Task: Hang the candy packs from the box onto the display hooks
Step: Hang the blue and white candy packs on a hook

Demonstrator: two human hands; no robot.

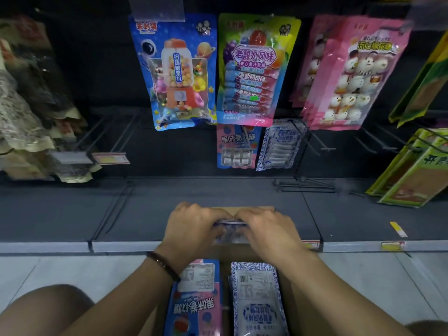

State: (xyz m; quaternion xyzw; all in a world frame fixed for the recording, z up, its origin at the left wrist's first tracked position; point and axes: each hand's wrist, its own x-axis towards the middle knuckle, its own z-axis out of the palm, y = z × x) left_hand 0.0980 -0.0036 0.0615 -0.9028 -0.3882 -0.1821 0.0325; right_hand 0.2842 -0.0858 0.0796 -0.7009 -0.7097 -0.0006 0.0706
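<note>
A cardboard box (252, 209) rests on the low dark shelf in front of me. Both hands are down in it, gripping a stack of blue-and-white candy packs (230, 230). My left hand (194, 229) holds the stack's left side, my right hand (269, 230) its right side. Closer to me in the box lie a blue-and-pink pack (197, 299) and a blue-and-white patterned pack (257, 297). The same kinds hang on the lower hooks: a blue-and-pink pack (236, 146) and blue-and-white packs (278, 144).
Higher hooks carry a blue gumball-machine pack (177, 71), a green-pink pack (252, 69) and pink marshmallow packs (349, 73). Bare wire hooks (317, 139) stick out right of the hung packs, others at the left (104, 132). Yellow-green packs (417, 170) hang at far right.
</note>
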